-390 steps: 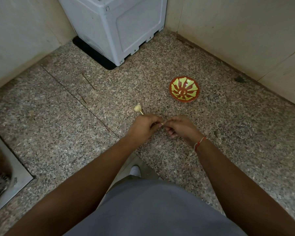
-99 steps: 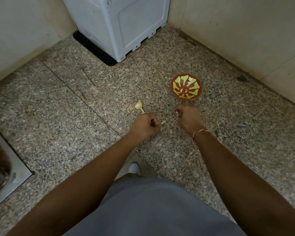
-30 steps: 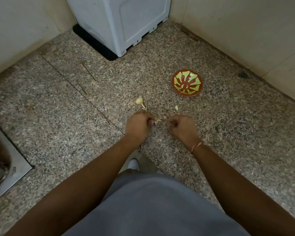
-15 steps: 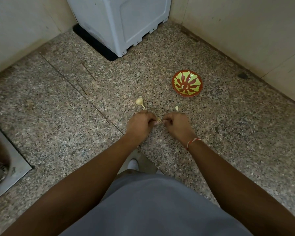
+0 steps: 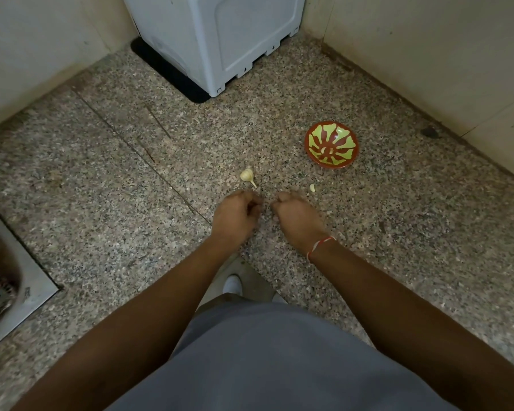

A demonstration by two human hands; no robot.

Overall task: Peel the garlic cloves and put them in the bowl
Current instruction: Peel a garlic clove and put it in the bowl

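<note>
Down on the speckled floor (image 5: 107, 203), going left to right: a metal drain plate (image 5: 15, 280) sits at the far left edge. A pale garlic bulb (image 5: 247, 175) lies on the floor just beyond the left hand (image 5: 236, 216), stem pointing toward it. That hand's fingers (image 5: 254, 203) are curled in tight; whether they hold a clove cannot be told, since the fist hides it. A small gap parts it from the right hand (image 5: 298, 219), whose fingers (image 5: 279, 200) are likewise curled under, contents hidden. A red-and-white thread (image 5: 319, 246) circles the right wrist. A small pale garlic piece (image 5: 312, 188) lies on the floor just beyond the right hand, between it and the bowl (image 5: 331, 148). The red bowl with green pattern stands further right, near the wall, with something pale at its centre. A grey appliance (image 5: 220, 40) stands in the far corner.
</note>
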